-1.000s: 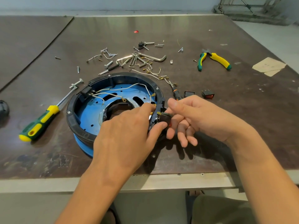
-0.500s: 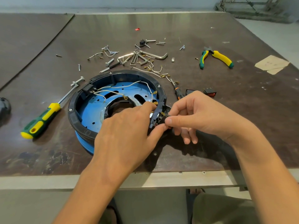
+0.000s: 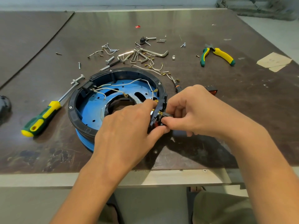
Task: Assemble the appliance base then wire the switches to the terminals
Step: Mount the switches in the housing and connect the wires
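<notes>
Two hands met at the right rim (image 3: 163, 98) of the base (image 3: 90, 110): the left hand (image 3: 126, 131) gripped the rim to steady it; the right hand (image 3: 195, 113), its fingers (image 3: 169, 122) pinching a switch (image 3: 165, 114) there, probably meant to seat it.

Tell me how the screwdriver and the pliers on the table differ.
The screwdriver lies left of the base; the pliers lie at the far right. The screwdriver has one handle and a long metal shaft; the pliers have two handles, spread apart. Both have green-and-yellow grips and lie untouched.
</notes>
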{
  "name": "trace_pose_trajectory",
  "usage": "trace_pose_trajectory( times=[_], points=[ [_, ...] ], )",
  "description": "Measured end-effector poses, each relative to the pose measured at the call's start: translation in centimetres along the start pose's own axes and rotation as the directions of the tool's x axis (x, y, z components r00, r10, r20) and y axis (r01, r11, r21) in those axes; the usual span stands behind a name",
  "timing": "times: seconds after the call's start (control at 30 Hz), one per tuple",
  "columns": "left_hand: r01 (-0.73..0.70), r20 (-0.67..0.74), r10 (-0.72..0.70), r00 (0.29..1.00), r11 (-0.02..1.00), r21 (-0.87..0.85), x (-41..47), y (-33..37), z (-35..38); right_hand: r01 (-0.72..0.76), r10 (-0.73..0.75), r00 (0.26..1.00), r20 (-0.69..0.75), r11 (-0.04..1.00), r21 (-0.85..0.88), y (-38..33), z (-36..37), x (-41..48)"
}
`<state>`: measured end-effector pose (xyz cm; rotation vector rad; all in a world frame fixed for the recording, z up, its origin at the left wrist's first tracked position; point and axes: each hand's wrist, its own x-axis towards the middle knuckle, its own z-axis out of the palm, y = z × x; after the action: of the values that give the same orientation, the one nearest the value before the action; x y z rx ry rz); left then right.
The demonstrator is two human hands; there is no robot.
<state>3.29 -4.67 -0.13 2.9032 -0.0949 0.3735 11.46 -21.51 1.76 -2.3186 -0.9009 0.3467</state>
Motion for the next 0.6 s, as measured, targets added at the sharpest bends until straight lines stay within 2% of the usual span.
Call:
trace_pose_trajectory(
  times=[0.1,0.23,0.43,0.5,0.6],
  points=[
    [-0.004,0.008,0.004,1.0,1.0,0.005,0.0,0.0,0.2,-0.013,0.012,1.0,-0.014,0.997,-0.082,-0.5,0.1,0.1],
    [-0.003,0.023,0.003,1.0,1.0,-0.001,0.1,0.0,0.2,-0.065,0.064,0.998,-0.014,0.996,-0.064,-0.8,0.3,0.1],
    [0.001,0.031,-0.001,1.0,1.0,-0.007,0.0,-0.2,0.4,-0.057,0.039,0.995,-0.087,0.976,-0.209,-1.3,0.9,0.6],
    [-0.005,0.025,0.005,1.0,1.0,-0.003,0.0,-0.2,0.4,-0.058,0.045,0.995,-0.084,0.986,-0.159,-0.9,1.0,0.6],
    [-0.009,0.02,0.009,1.0,1.0,-0.011,0.0,-0.2,0.3,-0.065,0.066,0.998,-0.021,0.997,0.043,0.1,1.0,0.5]
  ],
)
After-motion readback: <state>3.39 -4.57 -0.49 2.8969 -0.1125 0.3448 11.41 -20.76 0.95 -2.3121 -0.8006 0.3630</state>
